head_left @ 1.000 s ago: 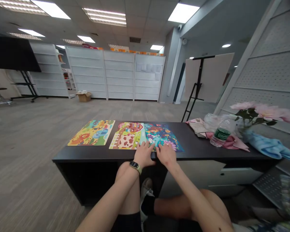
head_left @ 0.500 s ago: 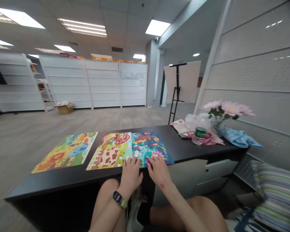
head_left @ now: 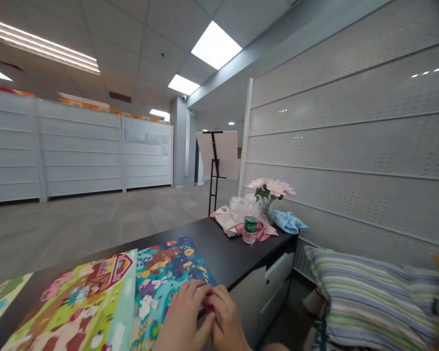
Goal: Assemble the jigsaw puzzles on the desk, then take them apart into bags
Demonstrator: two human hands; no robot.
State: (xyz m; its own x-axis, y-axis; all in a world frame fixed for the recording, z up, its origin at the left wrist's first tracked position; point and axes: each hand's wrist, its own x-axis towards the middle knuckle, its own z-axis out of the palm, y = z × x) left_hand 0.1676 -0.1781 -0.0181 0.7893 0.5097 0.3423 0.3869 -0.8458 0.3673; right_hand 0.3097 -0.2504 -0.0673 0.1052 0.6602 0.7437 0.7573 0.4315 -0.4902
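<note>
My left hand (head_left: 183, 319) and my right hand (head_left: 225, 319) sit close together at the bottom of the view, fingers meeting at the near edge of a colourful sea-themed picture board (head_left: 164, 278). Whether they grip that edge is hidden by the fingers. To its left lies a farm picture board (head_left: 84, 297) with a red barn and cow-patch pattern, butted against it. A third illustrated board (head_left: 2, 297) is cut off at the far left edge.
The boards lie on a dark table (head_left: 219, 253) above white drawers (head_left: 278, 278). At its far end are a water bottle (head_left: 249, 229), plastic bag (head_left: 243, 207), pink cloth (head_left: 256, 231), vase of pink flowers (head_left: 269, 192) and blue cloth (head_left: 288, 222). A striped cushion (head_left: 369, 297) lies to the right.
The view has swung right and tilted, so the boards sit lower and further left. My hands have drawn together, with their fingers now meeting at the sea board's edge.
</note>
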